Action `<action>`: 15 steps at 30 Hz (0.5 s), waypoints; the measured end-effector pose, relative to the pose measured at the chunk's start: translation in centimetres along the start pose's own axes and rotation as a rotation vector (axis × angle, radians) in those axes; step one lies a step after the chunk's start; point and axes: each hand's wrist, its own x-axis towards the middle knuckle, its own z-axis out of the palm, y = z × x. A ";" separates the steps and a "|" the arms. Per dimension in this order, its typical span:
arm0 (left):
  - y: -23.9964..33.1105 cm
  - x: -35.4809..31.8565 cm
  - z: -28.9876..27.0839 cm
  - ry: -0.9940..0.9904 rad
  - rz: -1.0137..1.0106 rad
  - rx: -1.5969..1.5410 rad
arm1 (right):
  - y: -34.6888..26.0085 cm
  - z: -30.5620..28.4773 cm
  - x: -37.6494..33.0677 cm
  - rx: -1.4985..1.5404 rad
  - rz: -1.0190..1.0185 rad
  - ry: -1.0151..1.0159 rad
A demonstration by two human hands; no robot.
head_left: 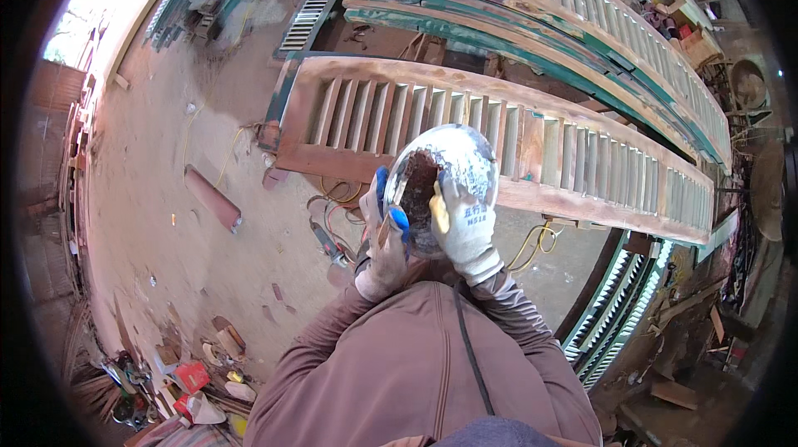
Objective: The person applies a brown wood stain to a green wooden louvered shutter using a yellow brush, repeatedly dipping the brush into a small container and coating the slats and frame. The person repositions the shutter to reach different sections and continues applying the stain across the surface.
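Observation:
My right hand point(462, 222), in a white work glove, grips the side of a round clear bowl point(453, 168) that holds a dark brown mass. My left hand point(384, 235), in a grey glove with blue fingertips, is at the bowl's left edge; whether it holds a small tool I cannot tell. The bowl is held up in front of my chest, above a bare wooden louvred shutter point(499, 135) lying flat.
More louvred shutters point(582, 23), some with green paint, lie beyond and to the right. A power tool with cables point(332, 235) rests on the dusty floor below my left hand. A reddish cylinder point(213, 197) and scattered scraps point(195, 380) lie left.

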 end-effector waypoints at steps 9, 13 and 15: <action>-6.2 -6.6 -1.1 -0.089 -0.063 0.221 | 3.6 -2.0 -2.5 0.455 0.031 -0.358; -10.6 -8.9 -4.8 -0.126 -0.110 0.487 | 6.7 -0.3 -4.9 0.397 -0.224 -0.021; -11.3 -8.5 -5.3 -0.151 -0.031 0.563 | 7.7 -0.6 -5.7 0.718 -0.004 -0.070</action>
